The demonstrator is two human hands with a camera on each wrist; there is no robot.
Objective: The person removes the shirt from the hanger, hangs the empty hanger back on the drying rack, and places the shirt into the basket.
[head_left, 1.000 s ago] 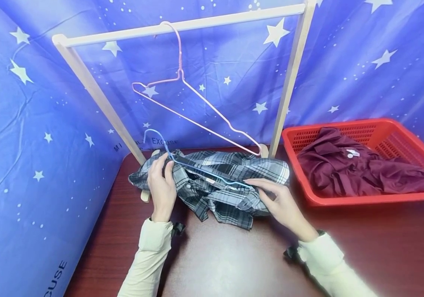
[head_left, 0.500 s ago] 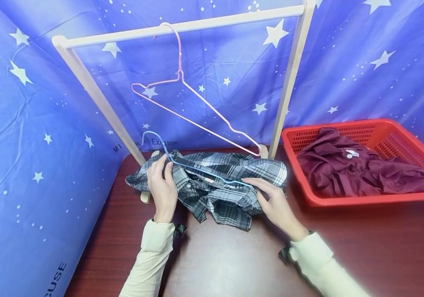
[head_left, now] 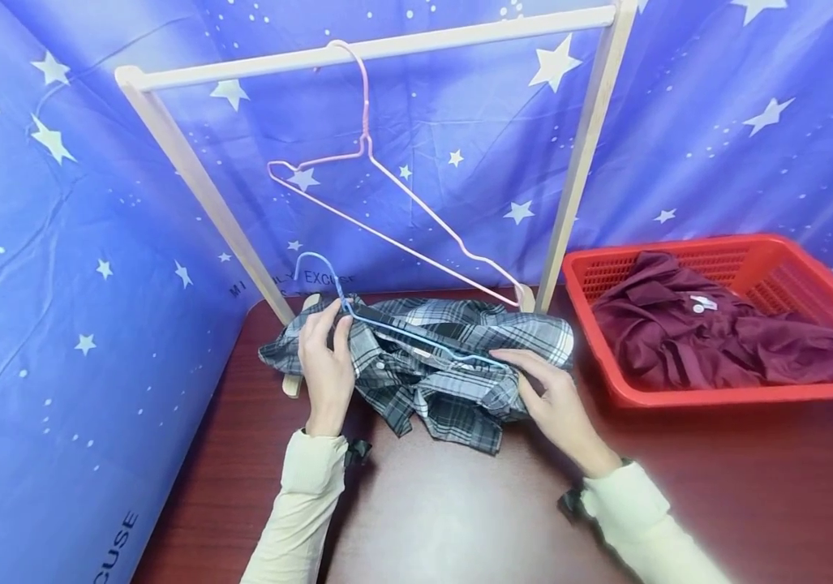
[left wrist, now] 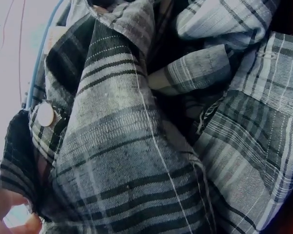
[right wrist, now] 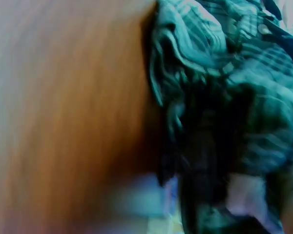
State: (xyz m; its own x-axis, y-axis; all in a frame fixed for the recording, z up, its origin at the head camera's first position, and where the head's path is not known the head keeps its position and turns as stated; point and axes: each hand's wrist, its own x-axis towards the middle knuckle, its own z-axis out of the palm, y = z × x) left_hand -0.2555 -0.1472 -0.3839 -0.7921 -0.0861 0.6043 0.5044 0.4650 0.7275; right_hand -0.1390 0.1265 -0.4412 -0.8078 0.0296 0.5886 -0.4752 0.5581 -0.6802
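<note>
Left hand [head_left: 327, 363] and right hand [head_left: 560, 405] pinch hanger [head_left: 416, 337] | shirt's [head_left: 460, 397] right edge near basket [head_left: 715, 397] | surface [head_left: 423, 511] stretches before shirt | curtain [head_left: 460, 97] print, partly hidden: "EXCUSE"

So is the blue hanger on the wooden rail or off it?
Off: the blue hanger is down at the plaid shirt, its hook free below the wooden rail, and the left hand grips it near the neck.

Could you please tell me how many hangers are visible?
2: the pink hanger on the rail, and the blue hanger at the plaid shirt. More could be hidden underneath it.
</note>
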